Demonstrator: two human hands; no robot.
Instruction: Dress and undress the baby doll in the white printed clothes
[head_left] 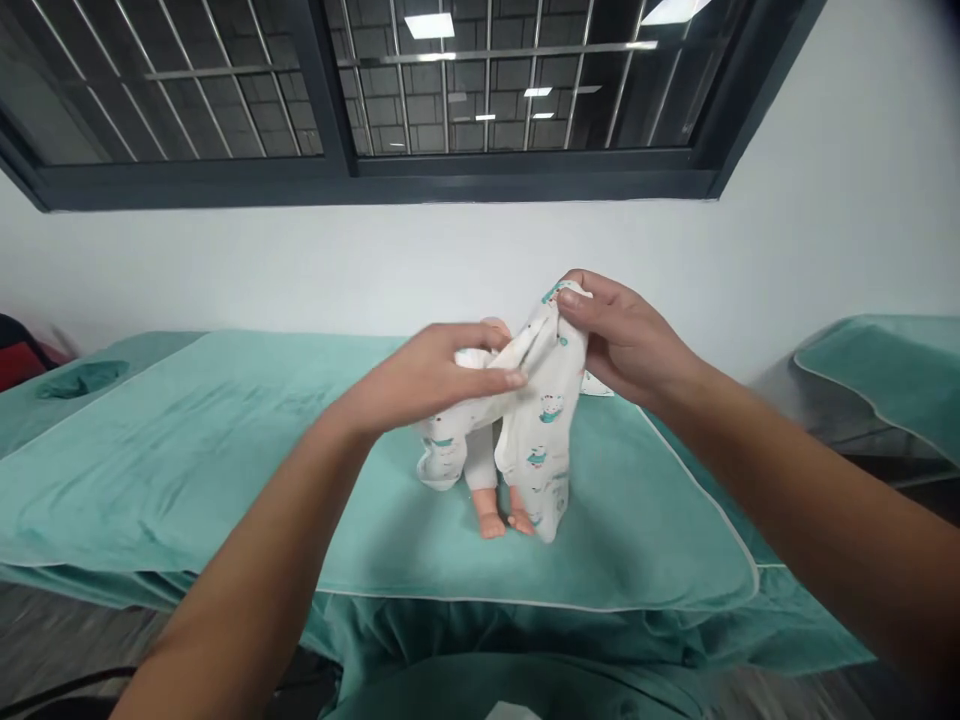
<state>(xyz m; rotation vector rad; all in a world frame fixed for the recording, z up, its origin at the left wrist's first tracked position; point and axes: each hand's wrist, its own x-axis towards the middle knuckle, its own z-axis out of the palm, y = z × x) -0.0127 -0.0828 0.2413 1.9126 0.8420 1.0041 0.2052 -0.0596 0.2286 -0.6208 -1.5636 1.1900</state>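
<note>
A baby doll (pixel 491 513) lies on the green bed, its bare feet pointing toward me and most of its body hidden. White baby clothing (pixel 551 410) with small teal and red prints hangs over and beside the doll's legs. Raised at the upper right, my right hand (pixel 626 330) pinches the top of this garment between thumb and fingers. My left hand (pixel 442 375) is closed on the cloth farther left, thumb toward me, above the doll's body. Between the two hands the fabric is stretched and folded. Part of the doll's head shows behind my left fingers.
The green bed cover (pixel 187 440) spreads wide to the left, with a face hole (pixel 84 380) at the far end. Another piece of white printed cloth (pixel 596 385) lies behind my right hand. A white wall and a barred window (pixel 480 180) stand behind. Another green-covered surface (pixel 892 370) is at right.
</note>
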